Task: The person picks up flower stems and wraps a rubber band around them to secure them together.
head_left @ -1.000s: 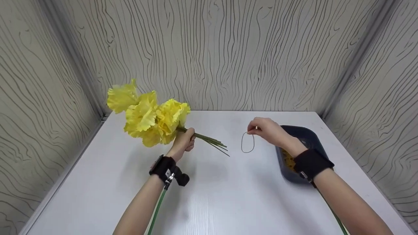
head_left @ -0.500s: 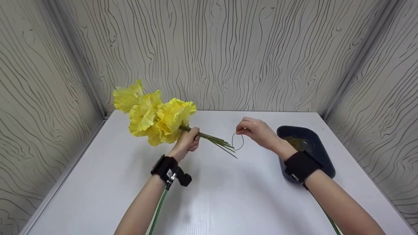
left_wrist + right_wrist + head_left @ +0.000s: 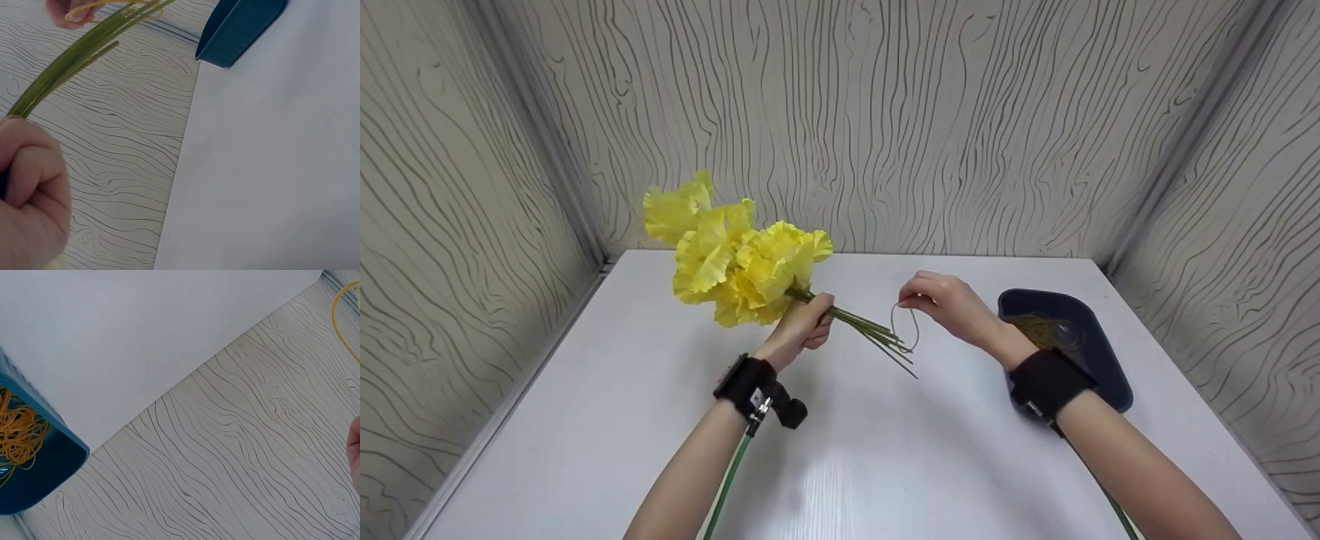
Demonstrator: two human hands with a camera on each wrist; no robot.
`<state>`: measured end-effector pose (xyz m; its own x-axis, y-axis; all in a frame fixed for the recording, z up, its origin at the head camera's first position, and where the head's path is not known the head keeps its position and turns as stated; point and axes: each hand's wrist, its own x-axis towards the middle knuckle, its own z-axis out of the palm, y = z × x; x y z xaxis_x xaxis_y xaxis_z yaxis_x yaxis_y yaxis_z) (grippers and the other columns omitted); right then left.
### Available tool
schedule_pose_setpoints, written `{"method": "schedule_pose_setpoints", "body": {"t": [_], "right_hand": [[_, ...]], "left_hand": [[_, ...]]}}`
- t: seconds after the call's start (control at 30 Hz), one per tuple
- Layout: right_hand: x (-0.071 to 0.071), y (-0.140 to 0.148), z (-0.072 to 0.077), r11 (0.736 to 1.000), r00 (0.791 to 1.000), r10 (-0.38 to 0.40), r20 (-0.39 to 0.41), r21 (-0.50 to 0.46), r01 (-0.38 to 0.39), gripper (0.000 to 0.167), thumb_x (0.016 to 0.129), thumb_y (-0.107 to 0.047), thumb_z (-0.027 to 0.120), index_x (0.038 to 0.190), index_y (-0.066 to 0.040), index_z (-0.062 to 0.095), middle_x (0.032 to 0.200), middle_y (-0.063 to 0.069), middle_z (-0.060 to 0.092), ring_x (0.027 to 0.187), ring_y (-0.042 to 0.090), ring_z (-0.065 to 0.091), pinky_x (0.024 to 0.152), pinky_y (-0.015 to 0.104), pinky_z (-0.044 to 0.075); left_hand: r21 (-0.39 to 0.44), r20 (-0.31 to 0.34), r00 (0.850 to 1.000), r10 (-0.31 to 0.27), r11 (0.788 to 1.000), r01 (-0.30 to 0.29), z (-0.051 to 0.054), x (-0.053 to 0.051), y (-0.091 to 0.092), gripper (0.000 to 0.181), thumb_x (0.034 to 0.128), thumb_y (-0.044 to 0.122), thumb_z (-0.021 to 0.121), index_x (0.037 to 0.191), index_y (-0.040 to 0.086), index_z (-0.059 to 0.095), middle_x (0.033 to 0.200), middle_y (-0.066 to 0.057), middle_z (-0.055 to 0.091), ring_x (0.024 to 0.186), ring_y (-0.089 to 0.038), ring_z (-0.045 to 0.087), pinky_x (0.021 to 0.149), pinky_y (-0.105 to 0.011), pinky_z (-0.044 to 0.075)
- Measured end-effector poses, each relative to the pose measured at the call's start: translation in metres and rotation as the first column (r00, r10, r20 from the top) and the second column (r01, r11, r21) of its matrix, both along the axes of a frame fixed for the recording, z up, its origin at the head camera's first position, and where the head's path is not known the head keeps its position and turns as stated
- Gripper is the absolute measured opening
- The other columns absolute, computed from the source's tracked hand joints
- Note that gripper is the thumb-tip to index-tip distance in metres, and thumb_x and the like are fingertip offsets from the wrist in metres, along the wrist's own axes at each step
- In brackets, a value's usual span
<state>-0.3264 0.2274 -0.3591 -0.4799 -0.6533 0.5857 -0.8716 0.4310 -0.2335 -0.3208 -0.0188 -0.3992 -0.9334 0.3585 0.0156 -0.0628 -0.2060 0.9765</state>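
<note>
My left hand (image 3: 804,324) grips a bunch of yellow flowers (image 3: 750,262) by the green stems, just below the blossoms. The stem ends (image 3: 896,345) point down and to the right, toward the other hand. Between thumb and fingertips, my right hand (image 3: 949,304) pinches a thin rubber band (image 3: 916,330) that hangs as a loop. In the head view the loop overlaps the stem ends. The left wrist view shows the yellow band (image 3: 84,7) around or across the stem tips (image 3: 126,17); I cannot tell exactly which.
A dark blue tub (image 3: 1099,360) with a tangle of rubber bands (image 3: 19,427) stands on the right of the white table (image 3: 840,465), partly behind my right wrist. Patterned panels (image 3: 840,127) enclose the table at the back and both sides.
The right hand has moved left, bringing the rubber band to the stem ends. My left hand has shifted a little to the right with the flowers.
</note>
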Motion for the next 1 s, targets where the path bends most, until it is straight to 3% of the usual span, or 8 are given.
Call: {"method": "schedule_pose_setpoints", "body": {"t": [0.23,0.33,0.4,0.47,0.57,0.7,0.83,1.0], "right_hand": [[0.000,-0.012,0.001,1.000,0.999,-0.024,0.044,-0.004,0.024,0.006,0.082,-0.003,0.064,0.087,-0.006,0.063,0.083,-0.001,0.059,0.073,0.009,0.055,0.061,0.025,0.046],[-0.001,-0.018,0.001,0.999,0.997,-0.043,0.065,-0.020,0.044,0.005,0.083,-0.003,0.062,0.087,-0.006,0.062,0.082,-0.001,0.059,0.072,0.008,0.054,0.060,0.024,0.046],[-0.001,-0.023,0.002,0.998,0.995,-0.044,0.088,-0.044,0.048,0.004,0.084,-0.002,0.062,0.086,-0.006,0.061,0.081,-0.001,0.059,0.070,0.009,0.054,0.059,0.024,0.046],[-0.001,-0.028,0.003,0.996,0.994,-0.031,0.106,-0.078,0.040,0.005,0.084,-0.001,0.061,0.086,-0.005,0.060,0.080,0.000,0.059,0.068,0.010,0.055,0.058,0.024,0.046],[0.000,-0.037,0.004,0.992,0.994,-0.002,0.113,-0.125,0.016,0.006,0.084,0.001,0.060,0.086,-0.005,0.059,0.078,0.001,0.059,0.066,0.011,0.056,0.056,0.024,0.046],[0.003,-0.050,0.008,0.987,0.994,0.019,0.103,-0.159,-0.002,0.002,0.085,0.000,0.059,0.086,-0.002,0.058,0.076,0.000,0.058,0.064,0.009,0.054,0.054,0.024,0.045],[0.006,-0.061,0.012,0.985,0.995,-0.010,0.102,-0.171,0.027,0.002,0.087,-0.002,0.057,0.089,-0.001,0.058,0.079,0.001,0.058,0.067,0.010,0.054,0.057,0.024,0.046],[0.006,-0.069,0.018,0.977,0.995,-0.077,0.065,-0.192,0.089,0.005,0.087,0.001,0.057,0.091,0.001,0.059,0.082,0.005,0.060,0.071,0.012,0.057,0.061,0.023,0.048]], "left_hand": [[-0.015,0.014,0.996,-0.092,0.996,0.092,0.005,0.003,0.007,0.036,0.0895,0.011,0.040,0.054,0.007,0.034,0.043,0.003,0.027,0.035,-0.005,0.021,0.034,-0.019,0.015],[-0.039,0.023,0.993,-0.119,0.992,0.120,0.016,0.013,0.011,0.036,0.0896,0.010,0.039,0.055,0.006,0.034,0.044,0.003,0.027,0.036,-0.006,0.021,0.035,-0.019,0.015],[-0.054,0.023,0.992,-0.124,0.991,0.125,0.015,0.014,0.014,0.035,0.0885,0.010,0.040,0.054,0.006,0.034,0.044,0.002,0.027,0.036,-0.006,0.021,0.035,-0.019,0.015],[-0.065,0.020,0.993,-0.118,0.991,0.119,0.013,0.016,0.017,0.034,0.0865,0.011,0.041,0.053,0.007,0.034,0.044,0.003,0.026,0.036,-0.006,0.020,0.035,-0.019,0.015],[-0.084,0.013,0.994,-0.110,0.990,0.111,0.001,0.010,0.024,0.033,0.0843,0.012,0.042,0.052,0.009,0.036,0.044,0.003,0.025,0.036,-0.007,0.019,0.035,-0.020,0.014],[-0.099,0.012,0.991,-0.130,0.986,0.131,-0.003,0.013,0.030,0.032,0.0832,0.012,0.043,0.052,0.009,0.035,0.045,0.002,0.024,0.037,-0.008,0.018,0.036,-0.021,0.014],[-0.108,-0.002,0.986,-0.166,0.980,0.164,-0.006,0.018,0.036,0.032,0.0832,0.013,0.043,0.053,0.009,0.034,0.046,0.002,0.024,0.037,-0.009,0.018,0.036,-0.022,0.013],[-0.124,-0.037,0.987,-0.153,0.981,0.148,-0.013,0.023,0.043,0.031,0.0841,0.013,0.044,0.054,0.008,0.036,0.046,0.001,0.026,0.036,-0.010,0.019,0.035,-0.023,0.013]]}}
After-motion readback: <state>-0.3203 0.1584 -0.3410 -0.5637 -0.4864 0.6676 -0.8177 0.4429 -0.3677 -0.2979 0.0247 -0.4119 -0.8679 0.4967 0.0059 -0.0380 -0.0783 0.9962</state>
